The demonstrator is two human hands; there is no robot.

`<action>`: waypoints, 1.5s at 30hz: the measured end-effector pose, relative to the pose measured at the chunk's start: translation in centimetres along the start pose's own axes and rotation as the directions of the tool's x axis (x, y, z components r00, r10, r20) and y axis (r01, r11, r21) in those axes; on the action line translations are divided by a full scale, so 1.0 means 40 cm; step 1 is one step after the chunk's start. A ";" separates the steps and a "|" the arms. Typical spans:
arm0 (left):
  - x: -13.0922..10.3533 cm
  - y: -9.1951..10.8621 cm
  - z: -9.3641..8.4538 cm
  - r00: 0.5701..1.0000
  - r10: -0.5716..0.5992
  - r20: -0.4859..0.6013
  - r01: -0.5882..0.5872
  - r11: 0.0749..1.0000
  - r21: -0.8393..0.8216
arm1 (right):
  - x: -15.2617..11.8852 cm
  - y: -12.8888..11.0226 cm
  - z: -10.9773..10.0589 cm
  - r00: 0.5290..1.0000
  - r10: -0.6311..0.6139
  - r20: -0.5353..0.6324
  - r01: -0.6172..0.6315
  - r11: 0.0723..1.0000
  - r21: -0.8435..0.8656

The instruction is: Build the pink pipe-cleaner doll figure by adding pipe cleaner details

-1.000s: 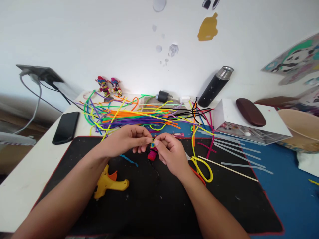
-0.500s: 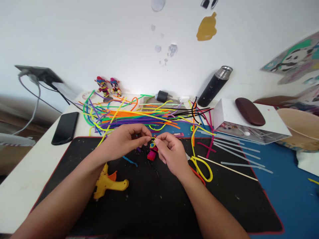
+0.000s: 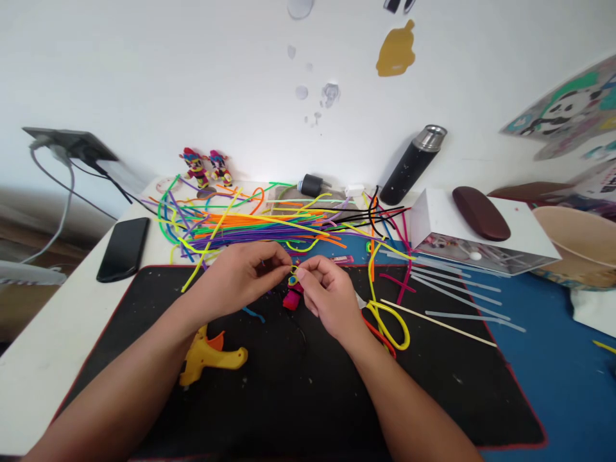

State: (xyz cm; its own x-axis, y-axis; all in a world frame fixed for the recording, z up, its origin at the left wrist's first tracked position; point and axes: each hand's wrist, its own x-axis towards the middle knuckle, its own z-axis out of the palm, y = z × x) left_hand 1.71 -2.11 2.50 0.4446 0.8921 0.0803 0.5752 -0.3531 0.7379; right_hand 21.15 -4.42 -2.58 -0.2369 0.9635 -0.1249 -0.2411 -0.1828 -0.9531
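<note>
My left hand is closed in a pinch, thumb against fingertips, at one end of a small yellow pipe cleaner loop. Thumb and forefinger of my right hand pinch the loop's other side. Just below the fingertips hangs a small pipe cleaner figure, magenta with a blue and yellow part on top; the fingers partly cover it. A short blue pipe cleaner piece lies on the black mat under my left hand. Yellow-and-red-handled scissors rest beside my right wrist, their blades mostly hidden.
A yellow glue gun lies by my left forearm. Behind the hands spreads a pile of coloured pipe cleaners. Two finished figures stand at the wall. Glue sticks, a wooden stick, a flask and a phone surround the mat.
The view has shifted slightly. Both hands keep their pinch at the yellow loop, and the small figure stays below them, with hardly any movement.
</note>
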 end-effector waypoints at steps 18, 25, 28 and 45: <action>0.012 0.002 0.031 0.989 0.068 -0.130 -0.072 0.997 -0.023 | 0.001 0.015 0.001 1.000 -0.007 0.000 0.007 1.000 0.016; 0.016 0.007 0.046 0.987 -0.045 -0.153 0.022 0.989 -0.147 | 0.001 0.012 0.001 1.000 -0.013 -0.014 0.014 1.000 0.022; 0.015 0.008 0.050 0.985 -0.060 -0.160 0.040 0.991 -0.128 | 0.001 0.011 -0.001 1.000 -0.004 -0.021 0.004 1.000 0.019; 0.003 0.013 0.008 0.993 -0.113 -0.029 0.110 0.990 -0.086 | 0.000 0.018 0.001 1.000 0.002 -0.002 -0.002 1.000 -0.014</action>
State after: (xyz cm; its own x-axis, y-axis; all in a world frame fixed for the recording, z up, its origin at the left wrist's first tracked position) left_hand 2.30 -2.29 2.68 0.3568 0.9340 0.0156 0.5593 -0.2270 0.7973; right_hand 20.96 -4.56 -3.25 -0.2358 0.9634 -0.1275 -0.2277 -0.1823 -0.9565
